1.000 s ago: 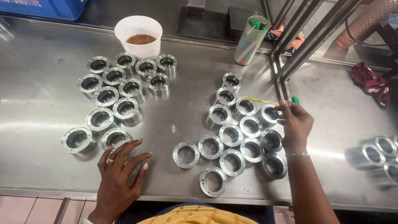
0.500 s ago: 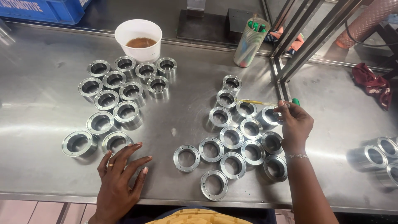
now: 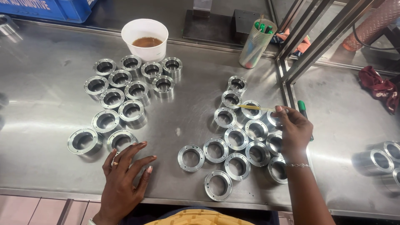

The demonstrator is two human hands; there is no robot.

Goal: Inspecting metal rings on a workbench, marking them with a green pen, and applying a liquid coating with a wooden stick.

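Two groups of shiny metal rings lie on the steel table. My left hand rests flat with fingers spread at the near edge, its fingertips touching the nearest ring of the left group. My right hand hovers over the right group of rings and pinches a thin yellow stick, whose tip reaches toward a ring in that group. A green marker lies just beyond my right hand.
A white cup of brown liquid stands at the back, with a clear cup of green markers to its right. Steel frame bars rise at right. A red cloth and more metal rings lie far right. A blue crate sits back left.
Both hands are almost where they were. The right hand with the yellow stick has shifted only slightly over the right group of rings.
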